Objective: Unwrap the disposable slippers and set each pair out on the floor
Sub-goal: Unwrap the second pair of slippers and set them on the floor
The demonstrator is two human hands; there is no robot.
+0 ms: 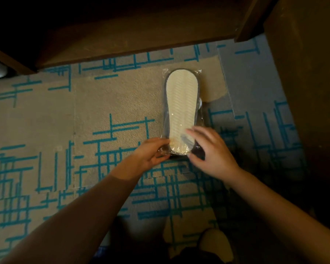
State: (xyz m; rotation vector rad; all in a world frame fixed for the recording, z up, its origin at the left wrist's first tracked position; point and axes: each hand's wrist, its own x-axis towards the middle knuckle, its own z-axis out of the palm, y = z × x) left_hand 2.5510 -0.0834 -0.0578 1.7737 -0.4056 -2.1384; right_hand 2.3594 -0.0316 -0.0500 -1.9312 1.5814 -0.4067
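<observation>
A pair of disposable slippers (pixel 181 103) lies sole-up on the carpet, still sealed in a clear plastic wrapper; the white ribbed sole shows with a dark edge around it. My left hand (pixel 151 154) pinches the wrapper's near left corner between thumb and fingers. My right hand (pixel 211 149) is at the near right end of the pack, fingers spread and slightly curled over the wrapper, blurred by motion; its grip is unclear.
The floor is beige-grey carpet (pixel 103 103) with teal line patterns. Dark wooden furniture (pixel 137 35) overhangs the far side and another dark wood panel (pixel 309 73) stands at the right. My knee (pixel 215 242) shows at the bottom.
</observation>
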